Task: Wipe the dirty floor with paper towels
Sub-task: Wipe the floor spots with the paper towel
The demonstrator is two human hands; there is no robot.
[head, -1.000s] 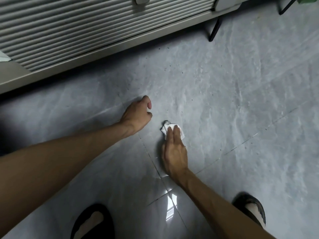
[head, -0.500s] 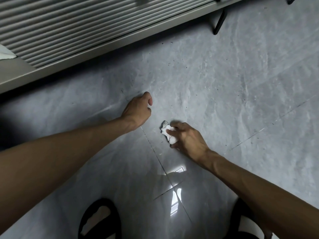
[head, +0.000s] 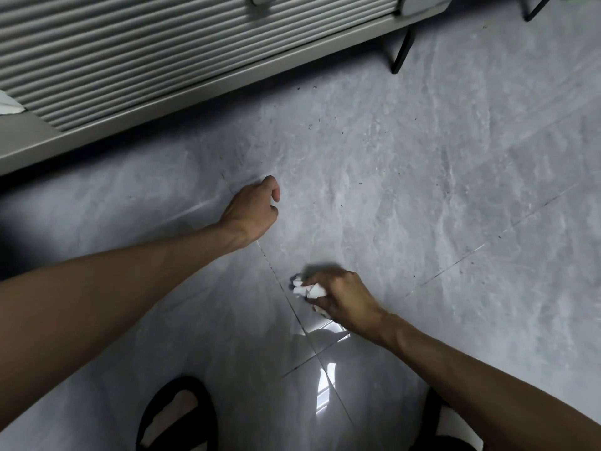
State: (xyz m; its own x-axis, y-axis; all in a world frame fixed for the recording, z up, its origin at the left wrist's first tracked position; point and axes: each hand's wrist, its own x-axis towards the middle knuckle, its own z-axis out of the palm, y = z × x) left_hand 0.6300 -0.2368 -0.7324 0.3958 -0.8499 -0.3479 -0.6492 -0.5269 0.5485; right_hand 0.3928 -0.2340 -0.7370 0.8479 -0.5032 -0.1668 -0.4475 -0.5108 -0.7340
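My right hand (head: pixel 341 297) grips a crumpled white paper towel (head: pixel 307 289) against the grey marbled floor (head: pixel 406 190), just right of a tile joint. The towel pokes out past my fingers on the left; the rest of it is hidden under my palm. My left hand (head: pixel 253 213) rests on the floor farther away, fingers curled into a loose fist and holding nothing. Dark specks of dirt (head: pixel 341 131) are scattered over the tile beyond both hands.
A ribbed grey cabinet front (head: pixel 130 60) with a pale base runs along the top. A thin black metal leg (head: pixel 401 50) stands at the upper right. My two feet in black sandals (head: pixel 175 415) are at the bottom edge.
My right hand has turned from flat on the towel to gripping it, and has dragged it toward me along the tile joint. The left hand has stayed in place.
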